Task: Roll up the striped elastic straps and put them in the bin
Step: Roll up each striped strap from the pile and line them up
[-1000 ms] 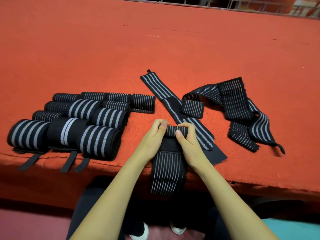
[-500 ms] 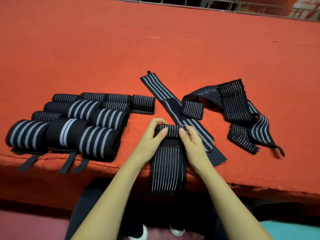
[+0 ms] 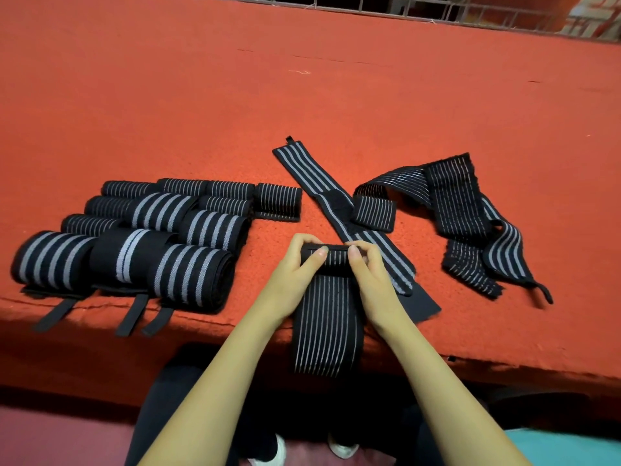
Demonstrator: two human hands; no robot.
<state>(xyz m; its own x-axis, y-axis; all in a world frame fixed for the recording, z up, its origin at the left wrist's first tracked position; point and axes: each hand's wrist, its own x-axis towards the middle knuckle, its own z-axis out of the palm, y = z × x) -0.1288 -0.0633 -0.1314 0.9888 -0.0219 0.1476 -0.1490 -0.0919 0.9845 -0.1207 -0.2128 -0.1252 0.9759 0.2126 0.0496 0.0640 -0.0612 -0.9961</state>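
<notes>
A black elastic strap with thin grey stripes (image 3: 327, 327) lies at the near edge of the red table, its loose end hanging over the edge. Its far end is wound into a small roll (image 3: 332, 255). My left hand (image 3: 295, 277) grips the roll's left end and my right hand (image 3: 369, 277) grips its right end, fingers curled over it. A flat wide-striped strap (image 3: 312, 171) lies diagonally just behind. Several loose straps (image 3: 460, 210) lie tangled at the right. No bin is in view.
Several finished rolls (image 3: 134, 237) sit in rows at the left, tabs hanging over the table's (image 3: 302, 79) front edge. One small roll (image 3: 374, 211) rests on the diagonal strap. A metal railing runs along the far edge. My legs and shoes show below.
The roll between my hands has grown slightly and both hands have shifted a little farther onto the table with it. The hanging end is shorter.
</notes>
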